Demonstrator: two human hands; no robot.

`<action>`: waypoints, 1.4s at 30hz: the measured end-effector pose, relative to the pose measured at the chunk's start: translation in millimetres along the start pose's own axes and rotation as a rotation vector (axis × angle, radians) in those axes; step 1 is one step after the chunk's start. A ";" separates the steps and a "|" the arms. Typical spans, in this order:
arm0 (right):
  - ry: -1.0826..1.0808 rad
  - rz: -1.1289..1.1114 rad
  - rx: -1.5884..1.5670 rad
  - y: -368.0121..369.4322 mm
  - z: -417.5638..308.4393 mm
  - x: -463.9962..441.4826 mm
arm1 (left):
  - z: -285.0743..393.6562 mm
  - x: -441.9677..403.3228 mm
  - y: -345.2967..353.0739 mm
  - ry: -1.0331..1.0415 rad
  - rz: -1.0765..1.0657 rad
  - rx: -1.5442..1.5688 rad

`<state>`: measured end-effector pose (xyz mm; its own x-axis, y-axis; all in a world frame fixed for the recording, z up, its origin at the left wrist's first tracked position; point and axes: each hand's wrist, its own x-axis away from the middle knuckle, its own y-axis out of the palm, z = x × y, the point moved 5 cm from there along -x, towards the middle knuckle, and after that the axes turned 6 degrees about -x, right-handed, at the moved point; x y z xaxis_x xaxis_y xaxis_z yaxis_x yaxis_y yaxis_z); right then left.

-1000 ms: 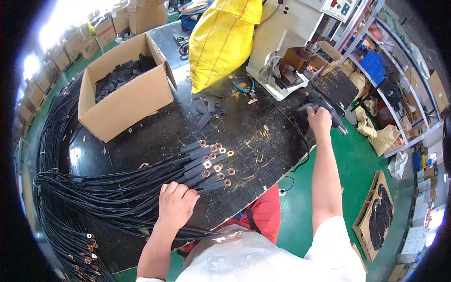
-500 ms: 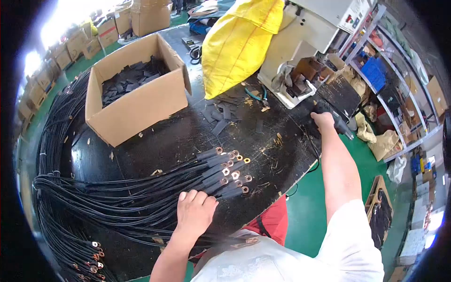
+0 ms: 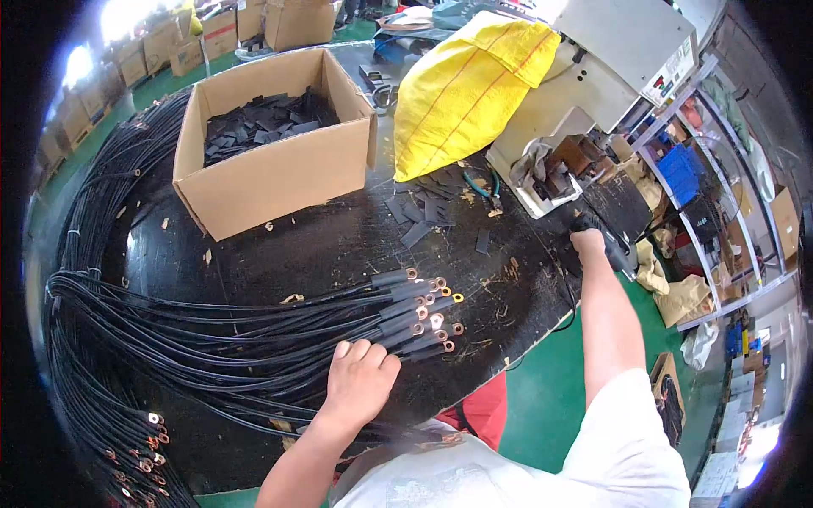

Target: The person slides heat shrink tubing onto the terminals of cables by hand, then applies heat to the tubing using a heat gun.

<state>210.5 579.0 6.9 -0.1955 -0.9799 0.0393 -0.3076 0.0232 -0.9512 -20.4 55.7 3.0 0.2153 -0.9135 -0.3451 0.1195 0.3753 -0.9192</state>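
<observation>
A bundle of black cables (image 3: 254, 343) runs across the dark table, its copper ring terminals (image 3: 436, 322) fanned out at the right end with black sleeves (image 3: 395, 278) behind them. My left hand (image 3: 362, 381) lies on top of the cables just behind these ends, fingers laid across them. Over at the table's right edge, my right hand (image 3: 590, 244) is wrapped round the handle of a black heat gun (image 3: 616, 250), whose metal nozzle points down to the right. My hand partly covers the gun.
A cardboard box (image 3: 279, 190) of black sleeve pieces stands at the back left. Beyond the cables lie loose pieces (image 3: 415, 233), pliers (image 3: 484, 190) and a yellow sack (image 3: 466, 102). A machine (image 3: 618, 59) stands behind; metal shelves (image 3: 720, 203) line the right.
The whole view has shifted, with the box and sack sitting further right in the picture. My left hand stays on the cables, and my right hand still holds the heat gun at the table's edge.
</observation>
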 end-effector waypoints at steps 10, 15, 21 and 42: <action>-0.562 -0.241 0.006 34.6 -118.0 191.2 | -1.2 -15.8 6.2 -0.070 0.067 -0.130; -0.675 -0.259 -0.221 83.4 -125.0 162.0 | 15.3 -5.6 -36.8 -0.052 -0.181 0.098; -0.523 -0.339 -0.055 63.8 -134.1 191.3 | 33.5 30.3 -31.5 0.050 -0.515 0.263; -0.833 -0.322 -0.349 70.9 -118.0 174.5 | 32.0 -10.9 7.1 -0.009 -0.025 0.178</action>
<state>44.7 433.0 -17.5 0.6306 -0.7724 -0.0755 -0.5173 -0.3459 -0.7828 9.1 73.4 6.4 0.2183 -0.9219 -0.3202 0.2942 0.3750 -0.8791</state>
